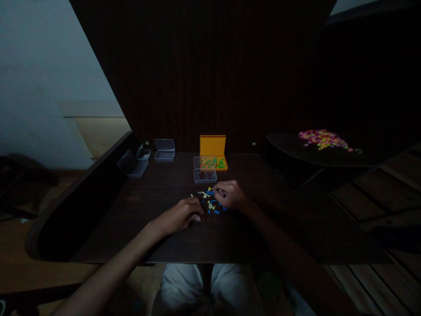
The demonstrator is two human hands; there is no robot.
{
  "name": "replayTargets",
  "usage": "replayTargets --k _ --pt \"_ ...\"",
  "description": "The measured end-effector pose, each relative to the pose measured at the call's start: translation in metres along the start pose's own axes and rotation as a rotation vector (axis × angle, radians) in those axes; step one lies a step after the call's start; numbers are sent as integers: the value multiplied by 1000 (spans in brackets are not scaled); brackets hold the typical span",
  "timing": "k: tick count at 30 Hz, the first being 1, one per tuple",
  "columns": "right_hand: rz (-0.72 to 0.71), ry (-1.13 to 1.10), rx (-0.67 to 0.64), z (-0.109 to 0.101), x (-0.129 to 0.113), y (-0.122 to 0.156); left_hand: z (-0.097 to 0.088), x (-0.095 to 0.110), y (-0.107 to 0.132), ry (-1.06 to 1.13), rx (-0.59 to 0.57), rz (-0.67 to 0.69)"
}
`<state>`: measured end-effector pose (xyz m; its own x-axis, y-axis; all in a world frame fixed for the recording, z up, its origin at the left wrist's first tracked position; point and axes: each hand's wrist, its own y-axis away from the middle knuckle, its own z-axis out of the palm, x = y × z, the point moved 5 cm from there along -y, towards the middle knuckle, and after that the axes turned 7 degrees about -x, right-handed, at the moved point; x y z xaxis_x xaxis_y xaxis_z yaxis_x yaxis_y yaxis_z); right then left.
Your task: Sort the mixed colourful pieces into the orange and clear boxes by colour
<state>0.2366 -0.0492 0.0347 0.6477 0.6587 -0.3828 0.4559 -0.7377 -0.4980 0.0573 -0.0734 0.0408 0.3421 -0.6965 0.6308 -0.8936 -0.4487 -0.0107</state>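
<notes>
A small heap of tiny blue, yellow and white pieces (209,201) lies on the dark wooden table (158,193). My left hand (184,215) rests on the table just left of the heap, fingers curled together at its edge. My right hand (230,194) sits on the heap's right side, fingers bent down onto the pieces. What either hand pinches is too small and dim to name. Behind the heap stand an open orange box (213,153) holding green pieces and a clear box (205,175) holding dark red pieces.
Clear plastic boxes stand at the back left: one shut (165,150), one open (134,164). A round dark side table (296,151) at the right carries a heap of pink and yellow pieces (322,139). A dark panel rises behind the table.
</notes>
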Motion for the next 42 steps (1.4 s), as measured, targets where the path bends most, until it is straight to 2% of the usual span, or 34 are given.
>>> replayTargets --k 12,19,23,27,42 --pt "-23 -36 -24 -2 -3 -2 5 1 -3 -80 20 -94" --pt "-96 -88 -294 6 -24 -5 13 4 5 -234 75 -94" --pt "-86 -72 -339 8 -26 -4 20 4 10 -381 95 -103" --pt "-79 -45 -381 10 -25 -4 25 6 12 -464 63 -110" --pt "-21 -9 -430 14 -30 -6 23 7 8 -399 92 -147"
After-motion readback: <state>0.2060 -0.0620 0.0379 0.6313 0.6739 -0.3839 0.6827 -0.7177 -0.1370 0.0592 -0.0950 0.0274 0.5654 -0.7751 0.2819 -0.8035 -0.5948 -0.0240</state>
